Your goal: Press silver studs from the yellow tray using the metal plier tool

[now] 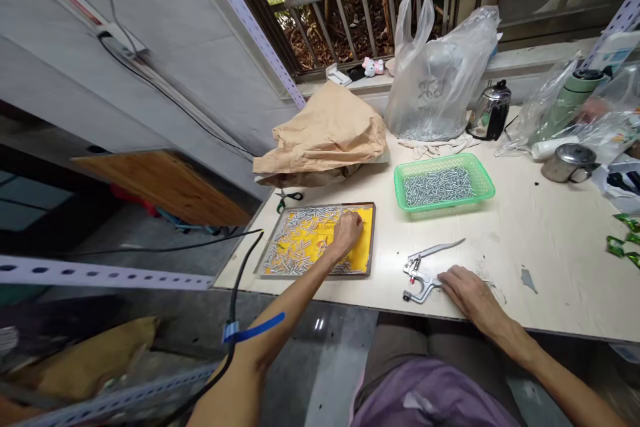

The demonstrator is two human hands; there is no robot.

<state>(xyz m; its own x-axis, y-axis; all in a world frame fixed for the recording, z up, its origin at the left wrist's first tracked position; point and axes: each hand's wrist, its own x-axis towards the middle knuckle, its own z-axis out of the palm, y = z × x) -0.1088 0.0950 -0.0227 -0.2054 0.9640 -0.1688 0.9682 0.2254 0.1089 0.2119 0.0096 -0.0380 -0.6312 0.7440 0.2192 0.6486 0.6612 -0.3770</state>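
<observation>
My left hand (pixel 349 232) is over the right part of a shallow tray (pixel 372 240) with a yellow bottom, its fingers curled together; whatever they pinch is too small to make out. Many small silvery metal pieces (pixel 295 257) lie scattered in that tray. On the table, my right hand (pixel 467 290) touches the handle end of a metal plier-like tool (pixel 424 285), its fingers close together around or on that end. Behind the tool, a green plastic basket (pixel 445 208) holds a heap of similar small metal pieces (pixel 440 187).
A brown paper bag (pixel 330 130) and green-handled scissors (pixel 289 199) are behind the tray. Farther back stand a plastic bag (pixel 433 80) and a kettle (pixel 491 110). A metal cup (pixel 569 163), bottle (pixel 570 100) and green wrappers (pixel 616 246) are at the right. A black cable hangs by my left arm.
</observation>
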